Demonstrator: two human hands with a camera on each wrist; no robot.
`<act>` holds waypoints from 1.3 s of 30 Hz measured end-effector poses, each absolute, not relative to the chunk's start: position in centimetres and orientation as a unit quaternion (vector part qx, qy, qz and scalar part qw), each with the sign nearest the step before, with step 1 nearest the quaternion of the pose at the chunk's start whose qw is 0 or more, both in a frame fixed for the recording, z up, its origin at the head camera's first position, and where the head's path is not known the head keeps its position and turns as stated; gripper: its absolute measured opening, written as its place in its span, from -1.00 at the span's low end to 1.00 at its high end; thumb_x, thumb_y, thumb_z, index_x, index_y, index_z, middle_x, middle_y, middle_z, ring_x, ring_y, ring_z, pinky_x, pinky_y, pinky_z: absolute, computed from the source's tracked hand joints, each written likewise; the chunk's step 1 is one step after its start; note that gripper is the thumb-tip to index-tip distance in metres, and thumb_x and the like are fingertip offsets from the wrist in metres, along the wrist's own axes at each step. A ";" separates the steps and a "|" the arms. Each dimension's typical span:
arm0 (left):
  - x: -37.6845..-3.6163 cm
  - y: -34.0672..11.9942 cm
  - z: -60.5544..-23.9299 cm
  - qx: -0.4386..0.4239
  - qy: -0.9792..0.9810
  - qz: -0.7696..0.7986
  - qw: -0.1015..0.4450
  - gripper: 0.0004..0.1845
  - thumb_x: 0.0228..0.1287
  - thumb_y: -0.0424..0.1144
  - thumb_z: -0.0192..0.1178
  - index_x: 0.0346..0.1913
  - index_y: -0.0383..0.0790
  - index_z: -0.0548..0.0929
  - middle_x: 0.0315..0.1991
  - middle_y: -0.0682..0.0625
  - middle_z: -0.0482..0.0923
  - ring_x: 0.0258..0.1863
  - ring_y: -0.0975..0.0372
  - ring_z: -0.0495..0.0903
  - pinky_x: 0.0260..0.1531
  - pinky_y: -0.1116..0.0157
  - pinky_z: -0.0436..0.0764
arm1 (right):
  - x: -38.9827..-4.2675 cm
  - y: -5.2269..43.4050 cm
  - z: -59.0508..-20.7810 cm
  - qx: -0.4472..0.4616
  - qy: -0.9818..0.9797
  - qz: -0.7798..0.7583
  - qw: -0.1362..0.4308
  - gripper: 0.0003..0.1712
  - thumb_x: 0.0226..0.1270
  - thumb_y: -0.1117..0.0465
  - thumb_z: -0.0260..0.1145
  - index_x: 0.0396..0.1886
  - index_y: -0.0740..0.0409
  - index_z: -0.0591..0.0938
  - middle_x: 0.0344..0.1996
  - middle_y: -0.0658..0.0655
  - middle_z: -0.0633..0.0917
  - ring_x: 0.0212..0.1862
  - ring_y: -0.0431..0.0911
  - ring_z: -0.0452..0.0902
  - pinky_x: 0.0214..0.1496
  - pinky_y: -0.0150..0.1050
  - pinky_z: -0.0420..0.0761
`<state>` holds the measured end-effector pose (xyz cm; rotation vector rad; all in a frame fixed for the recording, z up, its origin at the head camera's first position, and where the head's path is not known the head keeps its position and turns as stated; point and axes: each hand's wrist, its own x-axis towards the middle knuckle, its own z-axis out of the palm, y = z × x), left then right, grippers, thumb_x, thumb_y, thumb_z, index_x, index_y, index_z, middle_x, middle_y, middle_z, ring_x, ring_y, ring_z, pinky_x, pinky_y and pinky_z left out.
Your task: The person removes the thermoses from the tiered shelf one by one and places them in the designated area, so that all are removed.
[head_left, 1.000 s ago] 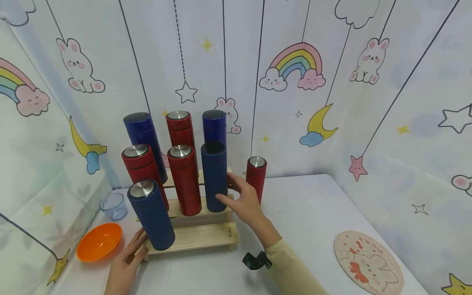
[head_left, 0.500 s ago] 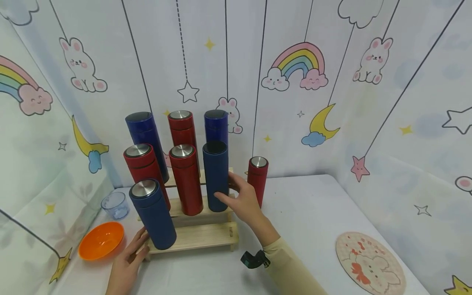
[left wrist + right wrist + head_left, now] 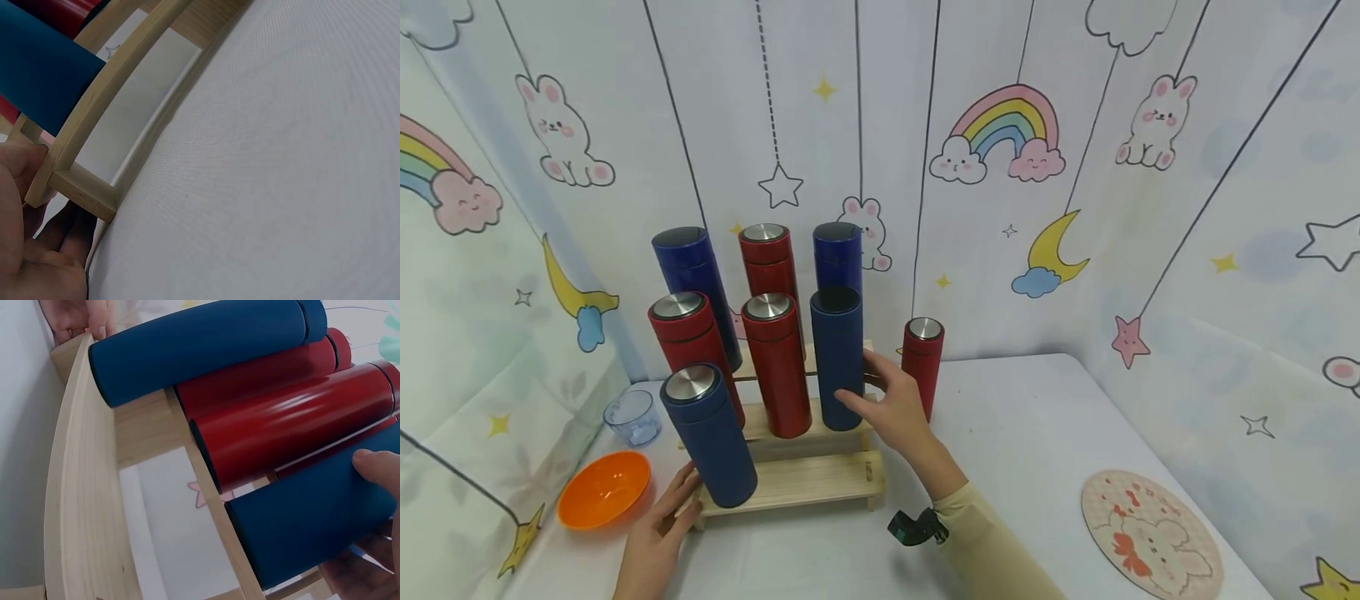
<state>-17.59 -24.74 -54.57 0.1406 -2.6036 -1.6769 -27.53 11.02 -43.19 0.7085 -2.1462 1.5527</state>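
Observation:
My right hand grips a dark blue thermos at the right end of the middle tier of a wooden stepped rack. In the right wrist view its thumb lies across the blue side and the fingers pass behind. My left hand holds the rack's front left corner, with fingers above and below the wood in the left wrist view. Right beside it, another blue thermos stands on the front tier. Two red thermoses, a left one and a middle one, share the middle tier.
On the back tier stand a blue thermos, a red one and another blue one. A red thermos stands right of the rack. A glass cup and an orange bowl lie left; a round bunny mat lies right.

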 end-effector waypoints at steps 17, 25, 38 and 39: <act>-17.5 -24.6 -54.3 0.049 -0.840 -0.540 0.020 -0.37 0.72 -0.06 0.17 0.61 -0.36 0.40 0.71 -0.09 0.16 0.64 -0.14 0.21 0.09 0.73 0.32 | -27.4 11.3 -42.9 0.251 -0.771 0.547 0.206 -0.25 0.31 0.22 0.66 0.46 0.21 0.60 0.21 0.11 0.77 0.19 -0.02 0.74 0.29 -0.07 0.69; -17.5 -24.6 -54.3 0.048 -0.841 -0.538 0.022 -0.35 0.72 -0.04 0.16 0.62 -0.37 0.38 0.70 -0.12 0.17 0.63 -0.16 0.22 0.07 0.75 0.31 | -27.6 11.9 -43.0 0.248 -0.775 0.533 0.232 -0.25 0.27 0.24 0.68 0.44 0.25 0.62 0.19 0.12 0.78 0.15 -0.02 0.76 0.26 -0.06 0.72; -17.6 -24.8 -54.6 0.046 -0.841 -0.539 0.021 -0.32 0.72 0.03 0.16 0.61 -0.38 0.39 0.71 -0.11 0.16 0.63 -0.16 0.20 0.07 0.73 0.32 | -27.8 13.2 -42.4 0.239 -0.778 0.544 0.203 -0.24 0.27 0.21 0.69 0.43 0.26 0.62 0.19 0.17 0.77 0.18 0.08 0.74 0.25 0.03 0.72; -17.7 -24.8 -54.6 0.047 -0.841 -0.538 0.018 -0.32 0.72 0.03 0.15 0.62 -0.37 0.39 0.71 -0.10 0.16 0.64 -0.16 0.20 0.08 0.72 0.32 | -27.7 13.3 -42.3 0.236 -0.781 0.542 0.199 -0.25 0.27 0.20 0.69 0.42 0.25 0.62 0.19 0.17 0.77 0.19 0.07 0.74 0.25 0.03 0.72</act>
